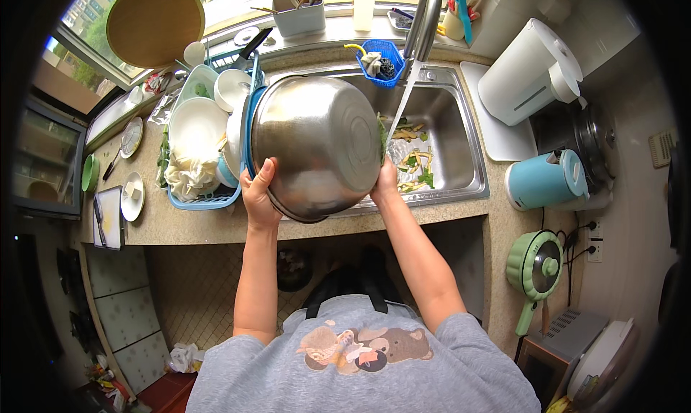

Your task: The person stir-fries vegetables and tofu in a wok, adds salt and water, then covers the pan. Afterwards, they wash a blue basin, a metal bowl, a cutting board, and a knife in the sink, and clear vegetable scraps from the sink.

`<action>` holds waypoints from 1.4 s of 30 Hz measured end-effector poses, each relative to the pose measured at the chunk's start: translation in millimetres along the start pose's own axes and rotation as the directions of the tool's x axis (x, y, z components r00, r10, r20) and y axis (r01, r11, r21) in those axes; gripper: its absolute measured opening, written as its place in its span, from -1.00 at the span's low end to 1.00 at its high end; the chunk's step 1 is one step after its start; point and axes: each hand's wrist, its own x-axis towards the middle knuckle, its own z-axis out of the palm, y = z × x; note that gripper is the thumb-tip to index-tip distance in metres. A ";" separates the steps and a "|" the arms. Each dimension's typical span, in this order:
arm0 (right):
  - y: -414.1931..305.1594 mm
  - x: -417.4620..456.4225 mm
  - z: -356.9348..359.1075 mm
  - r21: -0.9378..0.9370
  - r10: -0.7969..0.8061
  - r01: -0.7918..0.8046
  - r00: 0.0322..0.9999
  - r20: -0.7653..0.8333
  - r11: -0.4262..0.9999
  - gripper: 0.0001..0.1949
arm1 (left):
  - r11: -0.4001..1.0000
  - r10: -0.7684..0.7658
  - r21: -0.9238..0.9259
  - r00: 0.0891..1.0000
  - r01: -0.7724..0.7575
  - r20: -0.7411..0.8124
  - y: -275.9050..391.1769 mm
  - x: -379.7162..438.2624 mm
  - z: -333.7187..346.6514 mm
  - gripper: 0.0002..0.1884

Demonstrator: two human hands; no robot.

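Note:
Both my hands hold a large stainless-steel basin (318,143), tipped on its side over the sink's left part with its base facing right. My left hand (261,194) grips it at the rim, thumb against the outer wall. My right hand (386,181) is at the base edge, its fingers partly hidden behind the metal. Some green leaves (383,137) show just above that hand. Water (404,102) runs from the curved faucet (424,21) into the steel sink (456,127), where greens and yellowish vegetable scraps (415,164) lie. The basin's inside is hidden.
A blue dish rack (208,201) with bowls and a cloth stands left of the basin. A blue caddy (381,62) hangs near the faucet. Right of the sink are a white pitcher (523,73) and a blue electric kettle (545,179). A knife lies on a cutting board (110,218).

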 end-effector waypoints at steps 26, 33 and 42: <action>-104.2 13.9 -93.7 -0.759 -0.595 0.527 0.769 0.234 0.382 -0.64 | 0.991 0.132 0.076 0.931 -0.113 -0.340 -33.3 31.5 50.7 -0.74; -230.0 263.8 -81.1 -0.837 -0.591 0.538 0.710 0.382 0.105 -0.78 | 0.974 0.184 0.191 0.914 -0.121 -0.362 -19.8 26.6 58.4 -0.72; -233.1 324.4 24.5 -0.810 -0.081 0.500 0.861 0.501 0.305 -0.79 | 0.952 0.253 0.264 0.884 -0.155 -0.394 -3.2 -2.6 53.5 -0.68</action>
